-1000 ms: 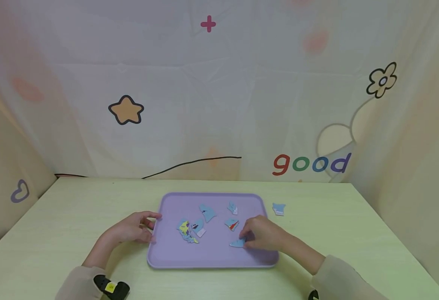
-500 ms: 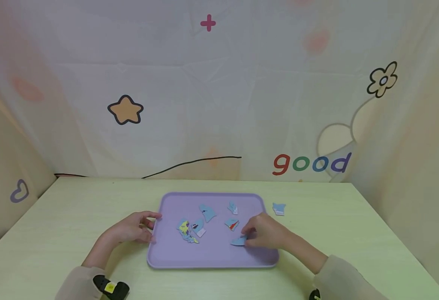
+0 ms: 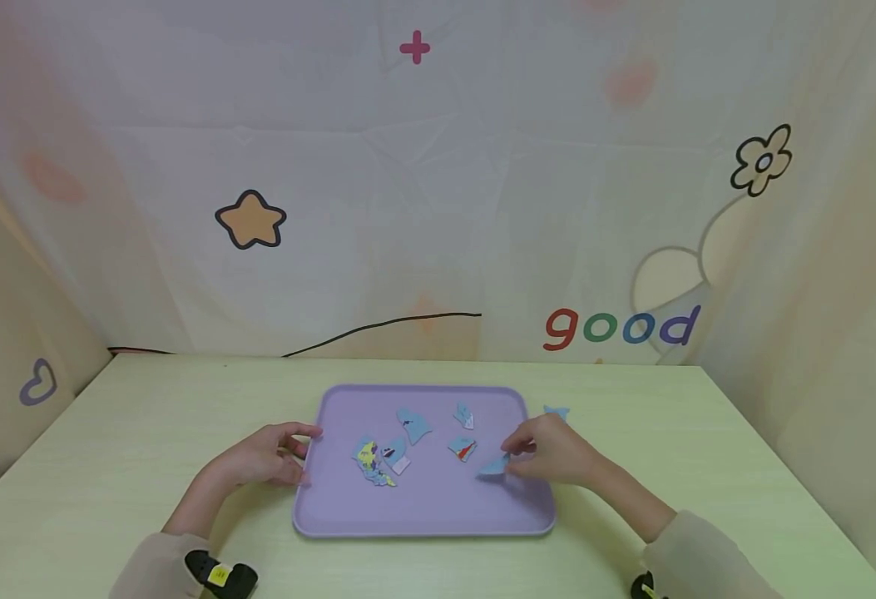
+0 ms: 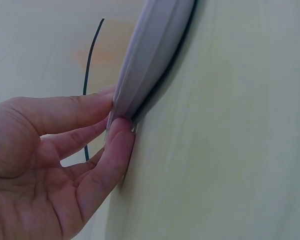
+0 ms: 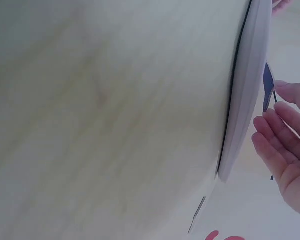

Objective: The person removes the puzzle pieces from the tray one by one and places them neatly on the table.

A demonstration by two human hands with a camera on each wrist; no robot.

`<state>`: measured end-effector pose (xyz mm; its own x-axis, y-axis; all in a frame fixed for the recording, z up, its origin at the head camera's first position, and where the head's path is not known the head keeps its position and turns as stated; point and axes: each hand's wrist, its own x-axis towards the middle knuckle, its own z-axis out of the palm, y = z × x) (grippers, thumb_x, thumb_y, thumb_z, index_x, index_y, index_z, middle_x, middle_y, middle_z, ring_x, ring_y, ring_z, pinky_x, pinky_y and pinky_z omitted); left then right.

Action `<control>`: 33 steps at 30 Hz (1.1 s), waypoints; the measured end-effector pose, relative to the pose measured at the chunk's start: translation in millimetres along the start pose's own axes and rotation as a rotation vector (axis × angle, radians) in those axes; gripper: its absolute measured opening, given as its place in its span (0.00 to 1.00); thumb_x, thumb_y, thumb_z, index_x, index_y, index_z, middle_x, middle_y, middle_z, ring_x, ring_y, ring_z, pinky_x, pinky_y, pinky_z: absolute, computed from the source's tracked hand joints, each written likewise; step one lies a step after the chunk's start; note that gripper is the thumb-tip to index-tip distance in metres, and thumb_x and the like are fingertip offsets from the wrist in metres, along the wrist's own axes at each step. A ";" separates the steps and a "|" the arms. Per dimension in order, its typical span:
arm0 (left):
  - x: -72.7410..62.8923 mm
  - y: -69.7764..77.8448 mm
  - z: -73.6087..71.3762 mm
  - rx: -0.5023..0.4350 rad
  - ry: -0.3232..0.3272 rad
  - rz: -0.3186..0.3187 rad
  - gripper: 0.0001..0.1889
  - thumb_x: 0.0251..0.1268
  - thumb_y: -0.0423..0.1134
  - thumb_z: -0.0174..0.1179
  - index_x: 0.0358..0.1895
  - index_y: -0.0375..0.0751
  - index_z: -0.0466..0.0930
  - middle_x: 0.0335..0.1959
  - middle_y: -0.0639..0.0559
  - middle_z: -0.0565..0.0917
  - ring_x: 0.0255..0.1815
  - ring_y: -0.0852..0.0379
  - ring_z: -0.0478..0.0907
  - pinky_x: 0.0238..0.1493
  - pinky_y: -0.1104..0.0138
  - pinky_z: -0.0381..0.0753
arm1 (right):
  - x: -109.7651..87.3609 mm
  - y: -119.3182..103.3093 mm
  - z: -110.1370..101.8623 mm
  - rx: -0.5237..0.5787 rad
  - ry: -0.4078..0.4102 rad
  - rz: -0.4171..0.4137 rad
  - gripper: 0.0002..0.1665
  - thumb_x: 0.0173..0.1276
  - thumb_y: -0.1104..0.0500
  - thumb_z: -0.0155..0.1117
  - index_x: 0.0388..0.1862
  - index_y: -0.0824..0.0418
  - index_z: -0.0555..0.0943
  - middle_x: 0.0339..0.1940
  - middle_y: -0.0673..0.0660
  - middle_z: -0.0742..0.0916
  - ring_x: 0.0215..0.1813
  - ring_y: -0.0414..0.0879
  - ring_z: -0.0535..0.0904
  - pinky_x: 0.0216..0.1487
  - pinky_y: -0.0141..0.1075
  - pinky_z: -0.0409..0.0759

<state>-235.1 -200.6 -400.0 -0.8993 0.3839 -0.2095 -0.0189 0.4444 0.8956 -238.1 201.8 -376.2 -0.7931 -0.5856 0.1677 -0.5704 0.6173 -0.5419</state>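
Observation:
My right hand (image 3: pixel 553 449) pinches a light-blue puzzle piece (image 3: pixel 493 467) between thumb and fingers, over the right part of the purple tray (image 3: pixel 423 520). In the right wrist view the piece (image 5: pixel 268 86) is seen edge-on, standing above the tray rim (image 5: pixel 247 95). My left hand (image 3: pixel 261 455) holds the tray's left rim. The left wrist view has its fingertips (image 4: pixel 121 131) against the outer wall of the rim. Inside the tray lie a joined cluster with yellow (image 3: pixel 368 457), a piece with a white corner (image 3: pixel 395 454), and a blue piece (image 3: pixel 413 424).
Toward the tray's right lie a red-marked piece (image 3: pixel 463 448) and a small blue-white piece (image 3: pixel 464 414). Another blue piece (image 3: pixel 556 411) lies on the table beyond the tray, partly hidden by my right hand. A printed curtain (image 3: pixel 423 208) stands behind the table.
My right hand has lifted the blue piece off the tray and carried it right and slightly away, tilting it. The left hand and the other pieces stay as they were.

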 end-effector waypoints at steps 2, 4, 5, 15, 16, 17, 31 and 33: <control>0.1 0.2 -0.2 0.002 -0.003 0.001 0.33 0.46 0.24 0.64 0.60 0.28 0.63 0.39 0.41 0.70 0.31 0.54 0.73 0.33 0.64 0.77 | -2.2 2.9 -3.7 0.004 0.013 0.010 0.10 0.48 0.64 0.70 0.30 0.69 0.84 0.28 0.54 0.85 0.31 0.45 0.79 0.36 0.35 0.80; 0.1 0.2 -0.3 0.004 -0.006 0.003 0.33 0.46 0.24 0.64 0.60 0.28 0.63 0.39 0.41 0.70 0.31 0.54 0.72 0.33 0.64 0.76 | -4.2 6.7 -7.2 0.004 0.031 0.010 0.09 0.48 0.65 0.69 0.29 0.69 0.84 0.27 0.55 0.85 0.30 0.46 0.78 0.35 0.37 0.80; 0.0 0.1 -0.4 0.003 -0.008 0.004 0.33 0.46 0.24 0.64 0.60 0.28 0.63 0.38 0.41 0.70 0.30 0.54 0.72 0.32 0.64 0.76 | -5.2 8.6 -9.1 0.002 0.041 0.006 0.09 0.48 0.65 0.69 0.29 0.69 0.84 0.27 0.55 0.85 0.30 0.47 0.78 0.35 0.37 0.80; 0.7 -0.6 0.0 -0.005 -0.008 0.007 0.34 0.46 0.24 0.64 0.60 0.27 0.63 0.38 0.42 0.69 0.29 0.54 0.71 0.31 0.65 0.75 | -19.0 38.1 -30.4 -0.047 0.146 0.035 0.12 0.47 0.65 0.72 0.31 0.70 0.84 0.28 0.57 0.86 0.30 0.46 0.80 0.34 0.38 0.81; 0.9 -0.7 0.1 -0.004 -0.006 0.007 0.34 0.46 0.24 0.64 0.60 0.27 0.63 0.38 0.41 0.69 0.29 0.54 0.72 0.31 0.65 0.76 | -20.6 41.1 -32.9 -0.052 0.157 0.046 0.12 0.47 0.65 0.72 0.31 0.70 0.84 0.28 0.57 0.86 0.30 0.46 0.80 0.34 0.38 0.81; 1.0 -0.7 0.1 -0.003 -0.006 0.007 0.34 0.46 0.24 0.64 0.60 0.27 0.63 0.38 0.41 0.69 0.29 0.54 0.72 0.31 0.65 0.76 | -22.1 43.6 -35.2 -0.057 0.167 0.056 0.12 0.47 0.64 0.72 0.30 0.70 0.84 0.27 0.57 0.86 0.30 0.46 0.80 0.34 0.38 0.81; 2.3 -1.9 -1.0 0.008 -0.012 0.000 0.33 0.47 0.26 0.65 0.60 0.27 0.63 0.39 0.41 0.70 0.31 0.54 0.73 0.33 0.65 0.77 | -36.3 68.3 -50.8 -0.131 0.174 0.191 0.13 0.46 0.63 0.72 0.31 0.70 0.84 0.26 0.55 0.86 0.28 0.38 0.75 0.34 0.35 0.79; 1.8 -1.8 -1.0 0.003 -0.015 0.001 0.33 0.47 0.26 0.65 0.60 0.27 0.63 0.39 0.41 0.70 0.31 0.54 0.73 0.33 0.64 0.77 | -36.3 70.0 -50.7 -0.135 0.166 0.192 0.13 0.46 0.63 0.73 0.31 0.70 0.84 0.26 0.55 0.86 0.28 0.38 0.75 0.33 0.33 0.78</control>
<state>-237.1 -201.5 -401.6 -0.8926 0.3966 -0.2144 -0.0165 0.4465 0.8946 -260.1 293.0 -378.4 -0.9069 -0.3646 0.2111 -0.4212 0.7793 -0.4640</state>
